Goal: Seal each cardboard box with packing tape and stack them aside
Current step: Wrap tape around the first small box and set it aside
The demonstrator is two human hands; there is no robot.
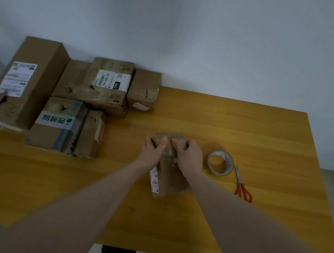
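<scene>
Both hands on the small box [168, 167] mid-desk [243, 134]: left hand [153, 148] and right hand [188, 154] press flat, fingers curling over its far end; tape roll [220, 162] just beside.

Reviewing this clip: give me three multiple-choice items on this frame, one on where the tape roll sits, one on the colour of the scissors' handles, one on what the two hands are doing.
1. Where is the tape roll?
A. On the stacked boxes
B. On the table, between the small box and the scissors
C. In the left hand

2. What colour are the scissors' handles?
A. Red
B. Blue
C. Black

3. What are the hands doing?
A. Cutting tape
B. Hanging idle
C. Both holding the small box

Answers: 1 B, it lies flat on the table right of the box. 2 A, the loops are red. 3 C, left hand and right hand have a grip on its far end.
</scene>
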